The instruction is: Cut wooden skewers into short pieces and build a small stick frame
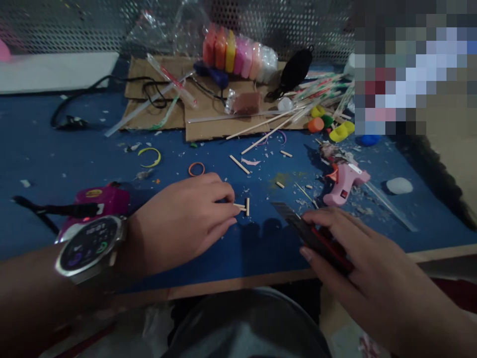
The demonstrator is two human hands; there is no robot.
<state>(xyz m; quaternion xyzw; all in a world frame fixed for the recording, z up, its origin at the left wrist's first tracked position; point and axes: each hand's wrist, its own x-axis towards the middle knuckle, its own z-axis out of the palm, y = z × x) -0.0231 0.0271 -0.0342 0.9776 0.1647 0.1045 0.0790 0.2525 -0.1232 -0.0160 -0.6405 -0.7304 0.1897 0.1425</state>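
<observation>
My left hand is closed in a pinch on thin wooden sticks whose ends poke out past the fingertips. A short crosswise stick piece touches or lies right at those ends. In my right hand is a utility knife with a dark red and black body, its blade out and pointing up and left, just above the table. Cut stick pieces lie nearby, one longer and several short, such as this stub.
A pink glue gun lies at right, with a white lump beyond it. Behind are cardboard, coloured clay packs and long sticks. A magenta device with a black strap sits left. The blue table's front edge is close.
</observation>
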